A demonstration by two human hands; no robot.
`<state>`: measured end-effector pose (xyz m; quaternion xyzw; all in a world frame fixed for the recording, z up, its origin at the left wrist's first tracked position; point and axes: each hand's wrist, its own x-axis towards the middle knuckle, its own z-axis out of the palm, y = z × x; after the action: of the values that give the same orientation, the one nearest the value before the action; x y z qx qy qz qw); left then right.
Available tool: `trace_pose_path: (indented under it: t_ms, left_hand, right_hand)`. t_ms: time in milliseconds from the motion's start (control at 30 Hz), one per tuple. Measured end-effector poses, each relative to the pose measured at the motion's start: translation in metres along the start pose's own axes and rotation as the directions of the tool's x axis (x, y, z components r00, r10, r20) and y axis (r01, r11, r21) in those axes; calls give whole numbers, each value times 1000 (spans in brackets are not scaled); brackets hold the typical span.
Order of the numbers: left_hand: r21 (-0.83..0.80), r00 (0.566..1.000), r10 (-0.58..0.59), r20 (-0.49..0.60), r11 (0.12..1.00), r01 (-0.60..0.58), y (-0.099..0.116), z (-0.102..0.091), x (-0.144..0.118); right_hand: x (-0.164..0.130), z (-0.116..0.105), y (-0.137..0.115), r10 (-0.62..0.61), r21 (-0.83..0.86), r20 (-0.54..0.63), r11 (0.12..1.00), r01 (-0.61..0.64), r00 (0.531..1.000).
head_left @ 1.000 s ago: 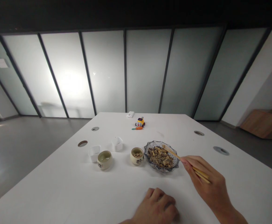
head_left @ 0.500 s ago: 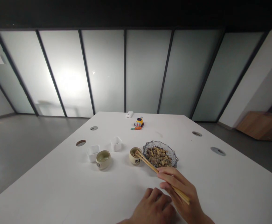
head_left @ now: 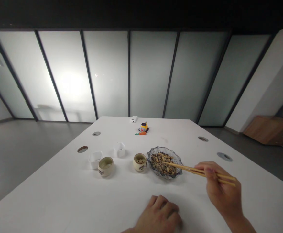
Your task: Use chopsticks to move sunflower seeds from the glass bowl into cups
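My right hand (head_left: 222,187) holds a pair of wooden chopsticks (head_left: 199,170), closed around their rear half. Their tips reach leftward into the seeds (head_left: 162,161) heaped in a scalloped clear glass bowl (head_left: 177,160); whether they pinch a seed is too small to tell. Just left of the glass bowl stands a small cream cup (head_left: 139,166) with dark writing and a few pieces inside. My left hand (head_left: 159,215) rests on the table in front of the bowl, its fingers curled and pressed together, with no object showing in them.
A second cream cup (head_left: 105,170) stands to the left, near two small white plastic containers, one (head_left: 94,163) beside it and another (head_left: 120,151) behind. Farther back are a toy vehicle (head_left: 144,127), an orange carrot-shaped piece (head_left: 142,133) and a white box (head_left: 134,119). Several round holes pierce the white table.
My right hand has swung right, carrying the chopstick tips from the small cup over into the seeds in the glass bowl. My left hand has stayed in place.
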<state>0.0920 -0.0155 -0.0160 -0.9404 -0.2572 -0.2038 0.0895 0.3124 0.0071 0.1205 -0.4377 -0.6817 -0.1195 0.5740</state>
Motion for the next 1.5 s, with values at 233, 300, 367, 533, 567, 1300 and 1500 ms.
trace_pose_path:
  t_ms: [233, 300, 367, 533, 567, 1300, 1500]
  left_hand:
    - [-30, 1000, -1, -5, 1000, 1, 0, -7, 1]
    - [-37, 1000, -2, -1, 999, 2, 0, -8, 2]
    - [-42, 1000, -5, -2, 999, 5, 0, -9, 2]
    - [-53, 1000, -10, 15, 999, 11, 0, -11, 2]
    - [-58, 1000, -9, 16, 998, 10, 0, -11, 2]
    - [-88, 995, -4, 100, 996, 13, 0, -16, 3]
    - [-131, 991, -19, 131, 991, 36, -1, -20, 4]
  right_hand:
    - [4, -9, 4, 22, -64, 2, 998, -22, 1000]
    - [1, -8, 6, 5, -75, 44, 997, -2, 999]
    - [-2, -6, 9, -11, -76, 86, 997, 18, 996]
    - [-1, -2, 11, -16, -35, 143, 999, 21, 990]
    - [0, -1, 10, -13, -24, 155, 1000, 17, 988]
    - [2, -4, 13, 242, -131, 55, 963, -233, 969]
    - [1, -5, 10, 266, -134, 30, 956, -260, 964]
